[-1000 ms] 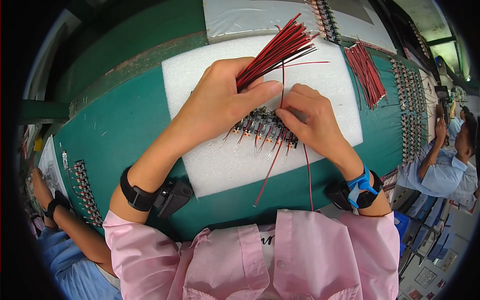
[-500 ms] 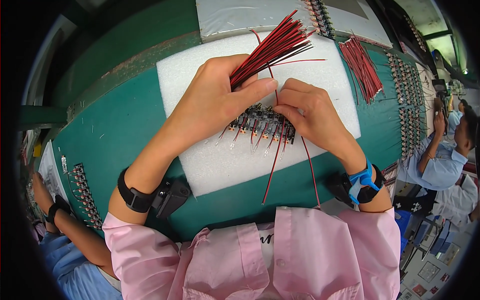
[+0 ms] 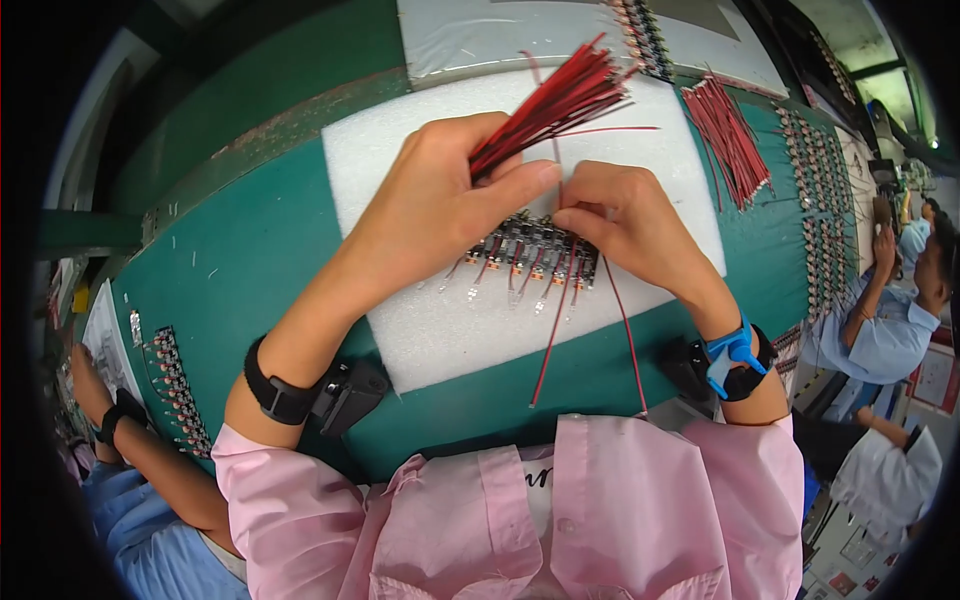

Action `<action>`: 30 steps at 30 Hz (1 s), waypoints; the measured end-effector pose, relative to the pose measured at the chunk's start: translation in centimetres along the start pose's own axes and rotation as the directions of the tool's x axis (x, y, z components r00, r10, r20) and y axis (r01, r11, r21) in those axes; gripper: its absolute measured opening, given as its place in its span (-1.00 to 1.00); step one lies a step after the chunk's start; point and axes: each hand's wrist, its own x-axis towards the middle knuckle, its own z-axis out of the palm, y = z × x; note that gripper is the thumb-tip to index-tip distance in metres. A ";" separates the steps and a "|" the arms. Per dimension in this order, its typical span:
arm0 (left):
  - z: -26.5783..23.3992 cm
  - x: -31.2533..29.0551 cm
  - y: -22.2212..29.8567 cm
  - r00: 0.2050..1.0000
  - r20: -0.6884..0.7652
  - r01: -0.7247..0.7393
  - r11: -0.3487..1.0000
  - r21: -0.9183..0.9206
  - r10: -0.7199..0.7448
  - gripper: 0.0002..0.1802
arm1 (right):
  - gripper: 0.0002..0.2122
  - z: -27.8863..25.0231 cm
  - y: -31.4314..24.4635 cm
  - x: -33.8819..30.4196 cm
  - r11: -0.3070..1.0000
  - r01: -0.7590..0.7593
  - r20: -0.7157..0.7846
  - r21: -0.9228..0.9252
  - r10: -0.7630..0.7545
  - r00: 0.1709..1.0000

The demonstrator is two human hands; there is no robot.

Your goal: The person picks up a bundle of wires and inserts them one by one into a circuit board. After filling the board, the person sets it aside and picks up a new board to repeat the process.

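Observation:
A thick bundle of thin red and black wires (image 3: pixel 562 102) is held in my left hand (image 3: pixel 445 190), its loose ends fanning up and to the right. My right hand (image 3: pixel 630 208) is closed in a pinch on a single red wire (image 3: pixel 558 165) at the upper right of a row of small black circuit boards (image 3: pixel 525 240). Short leads with clear tips stick out from the boards' near side. Two longer wires (image 3: pixel 626 330) run from under my right hand toward me. The boards lie on a white foam sheet (image 3: pixel 430 345); my fingers hide their upper edge.
On the green table (image 3: pixel 240 255), another pile of red and black wires (image 3: pixel 728 140) lies right of the foam. Rows of finished-looking boards (image 3: pixel 825 210) stand farther right, and another board strip (image 3: pixel 180 390) lies at left. Co-workers sit on both sides, one arm (image 3: pixel 150 450) close at left.
The whole view has shifted slightly, so the foam and boards appear a little lower and to the right. My left hand keeps the bundle; my right hand remains pinched at the boards.

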 end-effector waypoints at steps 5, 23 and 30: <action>-0.1 0.0 -0.2 1.000 0.010 -0.003 1.000 -0.014 0.003 -0.72 | -0.92 0.1 -0.2 0.1 0.995 -0.092 0.037 0.047 0.091 0.995; -0.1 -0.1 -0.3 1.000 0.016 -0.001 1.000 -0.003 0.001 -0.71 | -0.95 0.4 -0.4 0.4 0.995 0.004 -0.028 -0.096 -0.006 1.000; -0.1 -0.1 -0.5 1.000 0.016 -0.007 1.000 -0.001 0.007 -0.70 | -0.95 0.4 -0.2 0.3 0.988 0.063 -0.014 -0.141 -0.065 0.998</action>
